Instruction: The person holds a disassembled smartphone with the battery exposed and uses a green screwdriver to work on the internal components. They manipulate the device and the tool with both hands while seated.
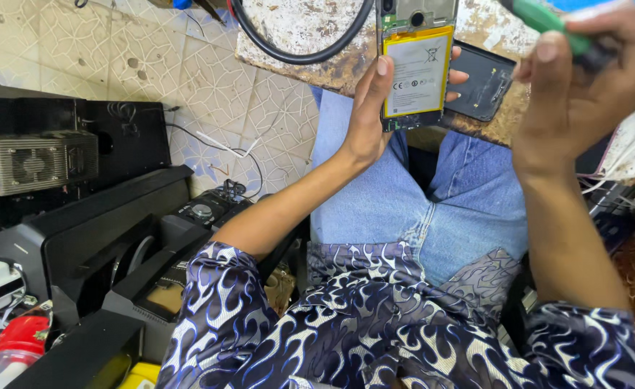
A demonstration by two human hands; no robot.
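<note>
While the left hand [369, 119] clamps the opened phone [416, 65] back-up at the worktop [310, 29] edge, battery exposed, the right hand [584, 79] grips a green-handled screwdriver [548, 18] just beside it, closed around the handle.

A rectangular white label [417, 72], framed in yellow with small black marks, covers the opened phone's battery at top centre; no screens seem visible.
</note>
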